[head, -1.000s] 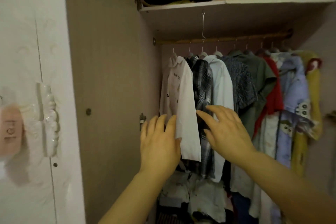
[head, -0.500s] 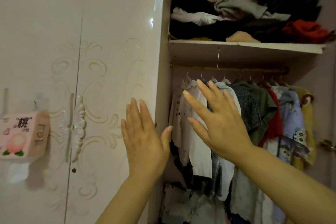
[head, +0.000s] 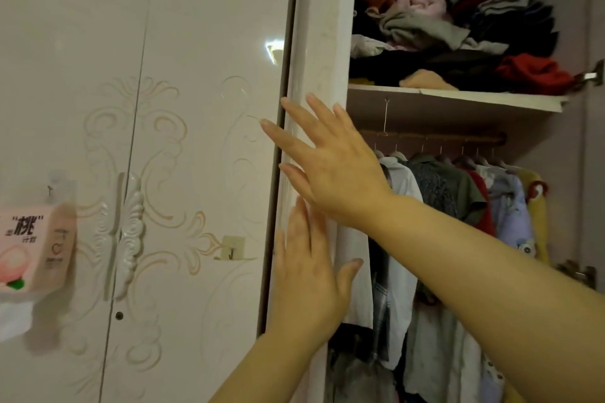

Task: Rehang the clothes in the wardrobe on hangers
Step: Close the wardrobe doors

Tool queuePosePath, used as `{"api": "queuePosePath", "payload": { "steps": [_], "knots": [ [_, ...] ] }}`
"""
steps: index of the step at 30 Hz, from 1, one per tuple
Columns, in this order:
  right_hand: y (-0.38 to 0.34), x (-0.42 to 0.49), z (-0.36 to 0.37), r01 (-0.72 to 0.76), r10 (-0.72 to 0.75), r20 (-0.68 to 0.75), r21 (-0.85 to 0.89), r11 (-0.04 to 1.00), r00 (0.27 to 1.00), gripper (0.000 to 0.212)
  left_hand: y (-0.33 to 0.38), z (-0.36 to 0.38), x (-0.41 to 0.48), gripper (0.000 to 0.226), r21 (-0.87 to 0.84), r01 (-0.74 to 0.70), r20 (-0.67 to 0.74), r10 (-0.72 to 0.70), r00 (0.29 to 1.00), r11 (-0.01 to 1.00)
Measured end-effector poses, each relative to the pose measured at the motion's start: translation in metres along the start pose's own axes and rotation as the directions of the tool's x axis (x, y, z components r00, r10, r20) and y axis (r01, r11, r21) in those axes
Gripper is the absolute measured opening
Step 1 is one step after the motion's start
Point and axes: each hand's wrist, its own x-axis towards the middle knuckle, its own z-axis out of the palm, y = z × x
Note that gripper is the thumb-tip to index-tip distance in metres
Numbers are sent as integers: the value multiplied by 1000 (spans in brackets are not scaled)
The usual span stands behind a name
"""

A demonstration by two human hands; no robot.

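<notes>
Both my hands are up in front of the tall white wardrobe post that divides the closed doors from the open bay. My left hand is flat and low against the post, fingers straight and together, thumb out. I cannot tell whether it presses the post. My right hand crosses above it with fingers spread, the tips reaching past the post toward the glossy white closed door with scrollwork. Neither grip holds anything; both are wide and empty.

The work lies to their right. A row of hanging shirts on pale hangers is packed close along the brown wooden rail. Above it, a heap of loose clothes sits on the white shelf.

I judge the step to be reaching into the bay for a garment. To do it well I would uncross my arms first and bring the right hand round the post edge. It should take a hanger at its neck, not by the cloth, while the left parts the neighbours.

Room is tight. The shelf sits close over the rail, so a hook needs a short lift, then a pull outward. A thin wire hook hangs from the shelf near the left end and could snag. The post bounds the left, and a metal hinge juts out on the right. The free way is straight out toward me.
</notes>
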Motion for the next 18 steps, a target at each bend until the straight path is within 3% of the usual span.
{"api": "queuePosePath", "payload": {
  "steps": [4, 6, 8, 12, 18],
  "knots": [
    [33, -1, 19, -12, 38, 154, -169, 986, 987, 59, 13, 25, 1, 84, -17, -67, 124, 69, 990, 998],
    [53, -12, 29, -30, 85, 233, -228, 973, 969, 60, 18, 41, -3, 73, 71, -143, 154, 131, 979, 987],
    [75, -25, 38, -28, 111, 282, -282, 959, 953, 59, 21, 50, -6, 66, 136, -122, 232, 88, 969, 983],
    [113, -47, 51, -45, 134, 295, -287, 957, 946, 58, 15, 88, -5, 83, 148, -67, 282, 23, 959, 987],
    [168, -81, 77, -21, 102, 318, -249, 968, 943, 55, 27, 151, 11, 78, 101, -72, 317, 37, 948, 992]
  ]
}}
